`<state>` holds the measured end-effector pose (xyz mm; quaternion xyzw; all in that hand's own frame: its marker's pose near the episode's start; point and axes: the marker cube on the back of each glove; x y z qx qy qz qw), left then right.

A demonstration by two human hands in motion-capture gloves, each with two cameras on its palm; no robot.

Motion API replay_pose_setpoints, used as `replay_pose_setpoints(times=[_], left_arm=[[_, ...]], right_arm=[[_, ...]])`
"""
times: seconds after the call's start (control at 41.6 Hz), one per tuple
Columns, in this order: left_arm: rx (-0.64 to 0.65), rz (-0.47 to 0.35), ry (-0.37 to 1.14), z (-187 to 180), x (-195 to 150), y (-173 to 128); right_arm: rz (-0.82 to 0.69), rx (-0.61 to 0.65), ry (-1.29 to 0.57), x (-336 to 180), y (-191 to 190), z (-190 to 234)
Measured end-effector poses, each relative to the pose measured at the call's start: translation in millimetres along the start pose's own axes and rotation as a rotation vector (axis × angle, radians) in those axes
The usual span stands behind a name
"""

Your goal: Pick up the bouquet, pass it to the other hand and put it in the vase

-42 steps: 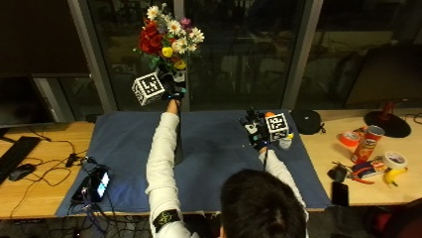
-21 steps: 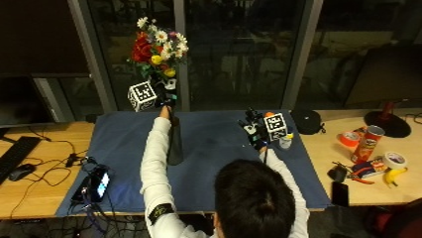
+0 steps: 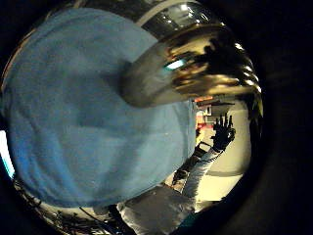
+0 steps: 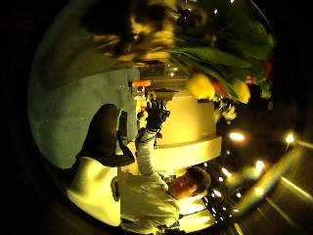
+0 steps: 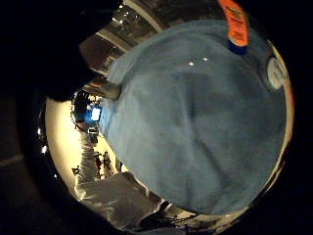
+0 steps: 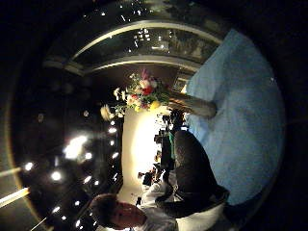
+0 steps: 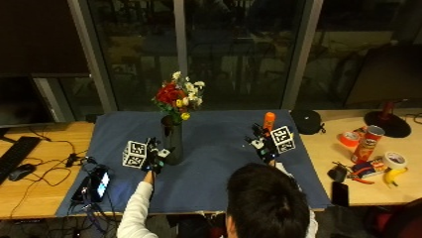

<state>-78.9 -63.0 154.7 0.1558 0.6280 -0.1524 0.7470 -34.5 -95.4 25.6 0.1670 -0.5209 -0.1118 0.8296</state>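
Bouquet point(image 7: 177, 95) now seated upright in dark vase point(image 7: 172, 143) on blue mat point(image 7: 217, 173), left of centre; half a second ago held high above it. Left hand point(image 7: 153, 159) dropped to vase's base, just beside it; contact and finger state impossible to judge. Right hand point(image 7: 264, 145) raised over mat's right part, well apart, fingers spread, holding nothing. Placement apparently done; only withdrawal left.

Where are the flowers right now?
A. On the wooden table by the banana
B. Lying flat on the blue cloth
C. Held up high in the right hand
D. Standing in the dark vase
D: the bouquet stands upright in the vase on the blue cloth, with the left hand at the vase's base.
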Motion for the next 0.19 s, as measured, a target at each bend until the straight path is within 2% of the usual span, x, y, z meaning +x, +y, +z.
replay_pose_setpoints(times=[0.072,0.192], left_arm=[[0.009,0.056,-0.016,-2,-4,16],[-0.046,0.030,0.020,-5,-4,33]], right_arm=[[0.014,0.011,0.028,13,4,-4],[-0.005,0.004,0.043,23,7,-7]])
